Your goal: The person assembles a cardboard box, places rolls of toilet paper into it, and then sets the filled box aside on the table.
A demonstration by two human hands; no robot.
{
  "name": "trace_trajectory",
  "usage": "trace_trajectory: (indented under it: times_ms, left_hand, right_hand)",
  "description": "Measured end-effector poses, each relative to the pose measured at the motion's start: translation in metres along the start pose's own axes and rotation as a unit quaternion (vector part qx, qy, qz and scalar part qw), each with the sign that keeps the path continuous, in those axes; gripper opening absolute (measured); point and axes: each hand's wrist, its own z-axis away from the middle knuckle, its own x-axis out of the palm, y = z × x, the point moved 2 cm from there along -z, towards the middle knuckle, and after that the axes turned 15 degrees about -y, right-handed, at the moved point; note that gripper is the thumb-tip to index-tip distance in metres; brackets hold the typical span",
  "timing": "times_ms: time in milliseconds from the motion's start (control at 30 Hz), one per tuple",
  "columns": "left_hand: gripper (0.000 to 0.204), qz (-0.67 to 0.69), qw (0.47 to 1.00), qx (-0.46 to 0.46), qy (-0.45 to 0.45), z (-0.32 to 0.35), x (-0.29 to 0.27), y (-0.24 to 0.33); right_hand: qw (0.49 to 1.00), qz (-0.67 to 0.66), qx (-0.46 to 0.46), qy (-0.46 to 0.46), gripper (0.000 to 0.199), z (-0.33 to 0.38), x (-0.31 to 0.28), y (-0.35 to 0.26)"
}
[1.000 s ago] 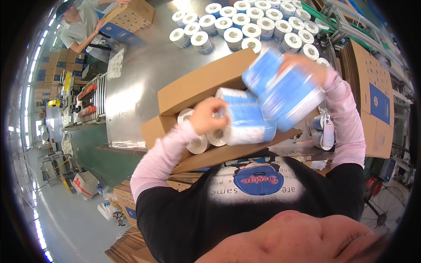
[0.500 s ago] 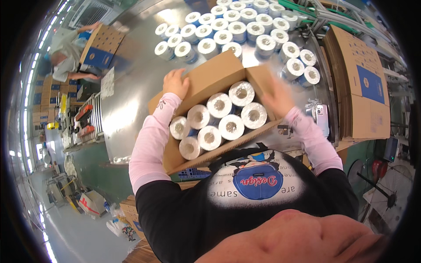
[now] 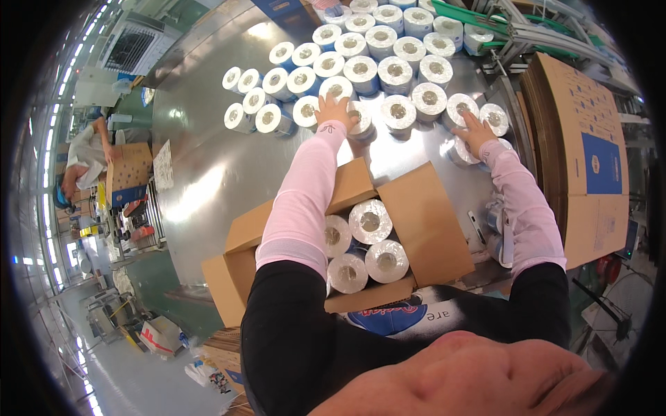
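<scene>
At 6 o'clock the open cardboard carton [image 3: 430, 225] is showing 4 film-wrapped tissue rolls [image 3: 385, 260], the pink left sleeve [image 3: 298, 187] hiding part of its inside; both hands are no longer touching it, so handling is shifting to the table; at 12 o'clock the left hand [image 3: 334, 113] is spreading its fingers over standing rolls [image 3: 399, 111]; at 2 o'clock the right hand [image 3: 477, 133] is spreading likewise; neither is visibly pinching.

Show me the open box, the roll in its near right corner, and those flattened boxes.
Open box [image 3: 428, 225]: head view, on its right flap.
Roll [image 3: 386, 262]: head view, on its round end.
Flattened boxes [image 3: 591, 163]: head view, on the blue panel.
</scene>
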Motion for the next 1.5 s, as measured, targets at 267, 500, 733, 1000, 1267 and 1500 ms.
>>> trace_trajectory:
  times_ms: [267,500,733,1000,1267,1500]
  left_hand:
    - [0.057,-0.060,0.992,0.000,-0.107,-0.027,-0.002,-0.006]
    - [0.052,-0.039,0.989,-0.030,-0.139,0.011,-0.002,-0.010]
    - [0.044,0.166,0.986,-0.010,-0.003,0.078,-0.039,-0.046]
    - [0.026,0.675,0.687,0.262,-0.061,0.341,-0.140,-0.153]
    - [0.025,0.044,0.988,0.130,-0.077,0.504,-0.085,-0.190]
    - [0.036,0.218,0.938,0.087,-0.256,0.453,-0.051,-0.203]
  right_hand:
    - [0.991,0.008,0.017,0.134,0.025,-0.038,0.025,-0.024]
    - [0.975,-0.096,0.100,0.174,0.035,0.033,0.113,-0.132]
    - [0.903,-0.365,0.027,0.224,0.038,0.077,0.108,-0.113]
    - [0.664,-0.644,-0.333,0.184,0.041,0.149,-0.099,-0.125]
    - [0.891,0.027,-0.454,-0.006,0.043,0.216,-0.130,-0.438]
    - [0.808,-0.185,-0.559,0.030,0.054,0.199,-0.049,-0.462]
